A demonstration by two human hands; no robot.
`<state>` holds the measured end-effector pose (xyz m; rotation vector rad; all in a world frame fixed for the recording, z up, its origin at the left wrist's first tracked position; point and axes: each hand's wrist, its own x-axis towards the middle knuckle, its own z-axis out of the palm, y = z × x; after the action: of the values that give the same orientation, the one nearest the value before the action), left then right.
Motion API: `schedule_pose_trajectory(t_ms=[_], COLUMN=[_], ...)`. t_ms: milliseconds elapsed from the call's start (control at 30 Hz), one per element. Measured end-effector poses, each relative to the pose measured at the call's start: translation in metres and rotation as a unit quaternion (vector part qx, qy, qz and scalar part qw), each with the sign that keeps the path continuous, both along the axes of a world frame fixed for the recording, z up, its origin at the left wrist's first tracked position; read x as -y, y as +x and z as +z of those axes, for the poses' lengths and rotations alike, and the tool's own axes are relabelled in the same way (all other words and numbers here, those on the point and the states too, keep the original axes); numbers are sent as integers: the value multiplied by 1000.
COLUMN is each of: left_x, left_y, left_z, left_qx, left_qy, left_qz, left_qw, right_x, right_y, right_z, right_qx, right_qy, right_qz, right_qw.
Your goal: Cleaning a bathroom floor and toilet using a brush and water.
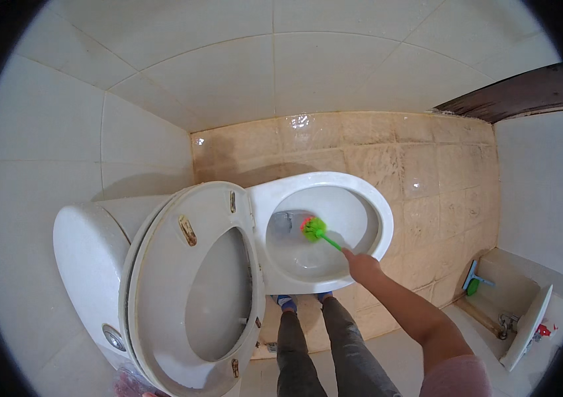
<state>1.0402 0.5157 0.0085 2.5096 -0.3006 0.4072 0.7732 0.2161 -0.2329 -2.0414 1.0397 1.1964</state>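
Note:
My right hand (363,267) grips the green handle (332,241) of a toilet brush. The brush head (314,229), with green and pink-red bristles, is inside the white toilet bowl (383,218), by the water. Behind the bowl, the toilet seat and lid (162,278) stand raised against the cistern (83,258). A sliver of what seems to be my left hand (149,394) shows at the bottom edge, beside a clear, pinkish plastic item (130,382). Whether it holds that item is hidden.
Wet, stained beige floor tiles (425,218) surround the bowl, with pale tiled walls (212,69) behind. My feet stand close to its near side. At right are a washbasin (527,327), its pipe fitting (507,325), a blue squeegee (471,275) and a green object (472,287). A floor drain (272,347) lies by my legs.

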Motion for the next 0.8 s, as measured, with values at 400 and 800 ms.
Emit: schedule_pose_trajectory(t_ms=[400,800], left_x=[-3,5], left_y=[0,-8], left_z=[-2,13], left_qx=[-37,-47], left_qy=[-111,-186], left_qz=[60,39], left_qw=[991,981], right_x=[-15,-4], right_y=[-3,-74], right_z=[-18,7], right_qx=[63,81], right_qy=[-7,25], right_qz=[-54,6], right_qw=[997,996])
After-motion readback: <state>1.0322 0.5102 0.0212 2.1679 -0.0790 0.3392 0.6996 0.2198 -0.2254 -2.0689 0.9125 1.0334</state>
